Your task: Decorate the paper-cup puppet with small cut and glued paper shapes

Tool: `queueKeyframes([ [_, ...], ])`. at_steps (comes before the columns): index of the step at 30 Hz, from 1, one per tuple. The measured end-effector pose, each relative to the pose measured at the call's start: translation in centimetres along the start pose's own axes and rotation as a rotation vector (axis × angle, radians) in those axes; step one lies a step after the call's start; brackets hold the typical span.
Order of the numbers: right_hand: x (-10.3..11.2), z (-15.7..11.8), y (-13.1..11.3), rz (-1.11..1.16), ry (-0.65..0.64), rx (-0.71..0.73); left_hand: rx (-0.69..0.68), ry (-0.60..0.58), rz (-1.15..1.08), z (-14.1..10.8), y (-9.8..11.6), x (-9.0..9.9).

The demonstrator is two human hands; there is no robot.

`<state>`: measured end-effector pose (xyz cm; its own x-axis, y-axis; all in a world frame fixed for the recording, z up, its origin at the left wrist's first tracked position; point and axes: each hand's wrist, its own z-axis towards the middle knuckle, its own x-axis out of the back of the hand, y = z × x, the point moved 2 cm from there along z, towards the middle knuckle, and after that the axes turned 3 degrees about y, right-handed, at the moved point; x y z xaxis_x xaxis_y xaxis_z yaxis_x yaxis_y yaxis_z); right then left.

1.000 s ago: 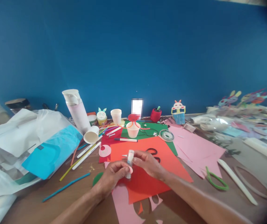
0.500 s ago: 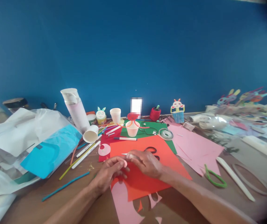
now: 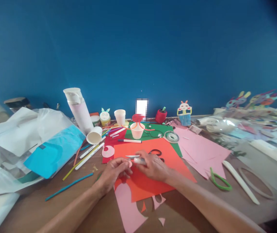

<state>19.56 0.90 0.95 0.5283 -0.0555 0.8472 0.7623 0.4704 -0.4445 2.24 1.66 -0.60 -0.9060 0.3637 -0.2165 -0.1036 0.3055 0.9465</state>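
My left hand (image 3: 116,171) is closed, pinching a small rounded piece of pink paper (image 3: 130,164) between thumb and fingers. My right hand (image 3: 153,166) is wrapped around a small whitish tube (image 3: 139,160), whose end points left toward the pink piece. Both hands are above an orange paper sheet (image 3: 162,191). Black-handled scissors (image 3: 155,152) lie on that sheet, partly hidden behind my right hand, with their blades showing to its left. Left of them is a pink paper circle with a red spot (image 3: 108,152).
Cut pink paper scraps (image 3: 128,210) lie at the front. A paper cup (image 3: 137,131) with a red top and pipe-cleaner arms stands behind the sheet, beside a marker (image 3: 130,141). Tape (image 3: 171,137) sits to the right. A blue pipe cleaner (image 3: 69,186) and plastic bags (image 3: 53,155) are at left.
My right hand has turned and shifted slightly right, bringing the whitish tube into clear view. More of the scissors' blades shows. My left hand still pinches the pink piece.
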Motion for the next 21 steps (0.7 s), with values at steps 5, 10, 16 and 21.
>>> queueKeyframes([
  [5,0.9,0.1,0.7,0.187,0.062,-0.001,-0.058,0.121,-0.028,-0.2,0.5,-0.1],
  [10,1.3,0.1,0.1,0.289,0.092,-0.003,-0.088,0.267,0.061,-0.4,1.1,0.0],
  [16,1.3,-0.3,-1.3,0.244,0.092,0.001,-0.135,0.297,0.115,0.1,0.5,0.1],
  [21,1.1,-0.5,-2.1,0.166,0.093,0.068,-0.154,0.316,0.126,0.3,0.0,0.2],
])
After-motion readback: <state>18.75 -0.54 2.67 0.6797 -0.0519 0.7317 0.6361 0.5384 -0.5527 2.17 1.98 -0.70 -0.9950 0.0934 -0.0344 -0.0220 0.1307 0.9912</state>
